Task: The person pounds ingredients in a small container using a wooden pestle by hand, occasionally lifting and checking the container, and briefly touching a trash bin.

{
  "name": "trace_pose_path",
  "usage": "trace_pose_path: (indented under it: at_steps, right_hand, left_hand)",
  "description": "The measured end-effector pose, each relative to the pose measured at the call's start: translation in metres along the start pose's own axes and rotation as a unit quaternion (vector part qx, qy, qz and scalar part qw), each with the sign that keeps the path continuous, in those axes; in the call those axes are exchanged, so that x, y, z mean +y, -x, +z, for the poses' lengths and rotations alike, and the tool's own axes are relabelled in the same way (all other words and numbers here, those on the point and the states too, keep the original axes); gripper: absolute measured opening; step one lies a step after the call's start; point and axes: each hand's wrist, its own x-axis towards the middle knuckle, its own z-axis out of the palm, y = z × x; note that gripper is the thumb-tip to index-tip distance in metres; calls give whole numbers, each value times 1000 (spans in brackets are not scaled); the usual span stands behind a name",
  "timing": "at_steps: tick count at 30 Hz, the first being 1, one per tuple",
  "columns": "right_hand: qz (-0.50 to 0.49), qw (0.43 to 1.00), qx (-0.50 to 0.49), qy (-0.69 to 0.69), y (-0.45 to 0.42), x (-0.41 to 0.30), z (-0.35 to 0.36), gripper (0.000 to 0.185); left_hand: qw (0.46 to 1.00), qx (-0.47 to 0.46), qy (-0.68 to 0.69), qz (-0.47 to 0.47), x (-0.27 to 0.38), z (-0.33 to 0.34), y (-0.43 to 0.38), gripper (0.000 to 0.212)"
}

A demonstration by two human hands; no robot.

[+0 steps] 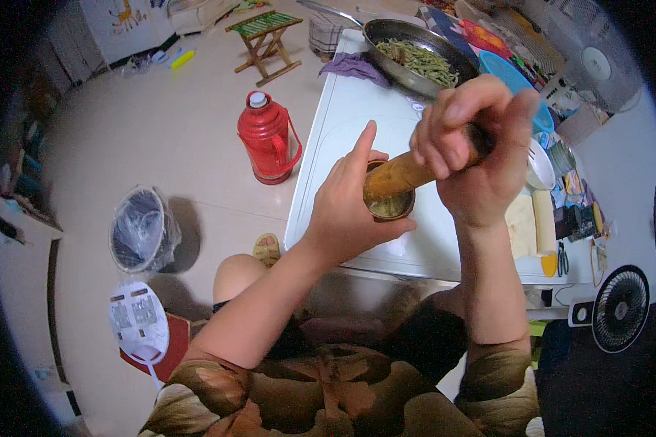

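My left hand wraps around the side of a small round mortar on the white table, its thumb and index finger spread along the rim. My right hand grips the upper part of a thick wooden pestle, which slants down to the left with its lower end inside the mortar. Pale mashed bits show in the mortar below the pestle; what they are I cannot tell. My fingers hide much of the mortar's outer wall.
Behind my hands a frying pan of green beans stands beside a purple cloth. A blue basket, white bowl and scissors lie rightward. On the floor are a red thermos and lined bin.
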Motion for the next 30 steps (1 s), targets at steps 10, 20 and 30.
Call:
trace_pose_path:
  at_steps: [10, 20, 30]
  right_hand:
    - [74, 991, -7, 109, -6, -12, 19, 42]
    - [131, 979, 26, 152, -9, -1, 22, 44]
    - [121, 976, 81, 160, 3, 13, 6, 49]
  left_hand:
    - [999, -10, 15, -33, -6, -6, 7, 114]
    - [999, -24, -27, -5, -4, -17, 12, 122]
    - [999, -16, -45, -20, -3, -18, 13, 128]
